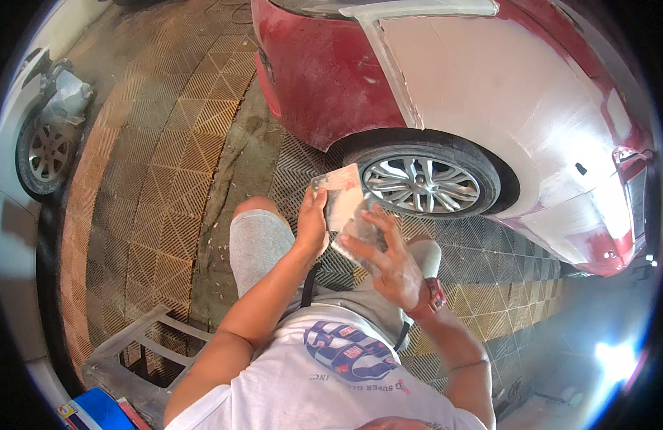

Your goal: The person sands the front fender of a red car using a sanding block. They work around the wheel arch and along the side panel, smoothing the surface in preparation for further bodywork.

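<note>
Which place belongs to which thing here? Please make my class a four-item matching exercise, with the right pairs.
Things:
1. pale flat piece
2. wristwatch
3. nearer wheel
4. pale car

Places:
A. at the picture's left edge
B. at the wrist of the right hand
C. in the left hand
D. below the red-and-white car's bodywork

Pairs: 1-C, 2-B, 3-D, 4-A

white short-sleeved shirt (pixel 281 390) | blue print (pixel 349 350) | grey shorts (pixel 259 244) | red wristwatch (pixel 437 294)

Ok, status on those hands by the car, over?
Left hand holding pale flat piece. Right hand laid over greyish flat piece. Car wheel beyond, not blocking.
</note>
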### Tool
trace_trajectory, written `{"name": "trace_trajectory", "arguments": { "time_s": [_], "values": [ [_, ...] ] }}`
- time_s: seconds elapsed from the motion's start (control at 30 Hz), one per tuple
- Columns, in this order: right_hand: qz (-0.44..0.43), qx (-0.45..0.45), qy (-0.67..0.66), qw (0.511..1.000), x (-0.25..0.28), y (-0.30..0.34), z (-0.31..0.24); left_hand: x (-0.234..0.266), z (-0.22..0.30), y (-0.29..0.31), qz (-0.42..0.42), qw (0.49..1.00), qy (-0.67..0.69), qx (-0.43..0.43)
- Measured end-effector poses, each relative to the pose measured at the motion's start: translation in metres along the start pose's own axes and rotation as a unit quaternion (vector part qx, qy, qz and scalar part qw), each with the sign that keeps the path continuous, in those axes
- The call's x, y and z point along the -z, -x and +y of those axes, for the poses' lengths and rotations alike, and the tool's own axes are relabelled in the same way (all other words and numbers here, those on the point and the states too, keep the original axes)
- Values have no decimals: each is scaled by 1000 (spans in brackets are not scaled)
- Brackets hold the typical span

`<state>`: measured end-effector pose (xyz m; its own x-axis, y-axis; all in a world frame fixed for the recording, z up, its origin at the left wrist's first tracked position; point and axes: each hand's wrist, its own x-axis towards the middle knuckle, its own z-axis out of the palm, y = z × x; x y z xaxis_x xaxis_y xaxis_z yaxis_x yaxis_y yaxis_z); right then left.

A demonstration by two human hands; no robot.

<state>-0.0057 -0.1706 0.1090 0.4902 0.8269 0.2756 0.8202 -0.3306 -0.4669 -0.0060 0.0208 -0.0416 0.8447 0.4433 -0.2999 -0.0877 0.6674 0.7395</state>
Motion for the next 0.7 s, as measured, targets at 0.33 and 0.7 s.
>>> {"name": "trace_trajectory", "arguments": {
  "time_s": [0.33, 0.7],
  "values": [
    [51, -205, 14, 977, -4, 65, 115, 40, -3, -29, -78, 990, 105, 56],
    [341, -233, -344, 843, 121, -56, 21, 79, -35, -94, 23, 981, 169, 89]
  ]
}}
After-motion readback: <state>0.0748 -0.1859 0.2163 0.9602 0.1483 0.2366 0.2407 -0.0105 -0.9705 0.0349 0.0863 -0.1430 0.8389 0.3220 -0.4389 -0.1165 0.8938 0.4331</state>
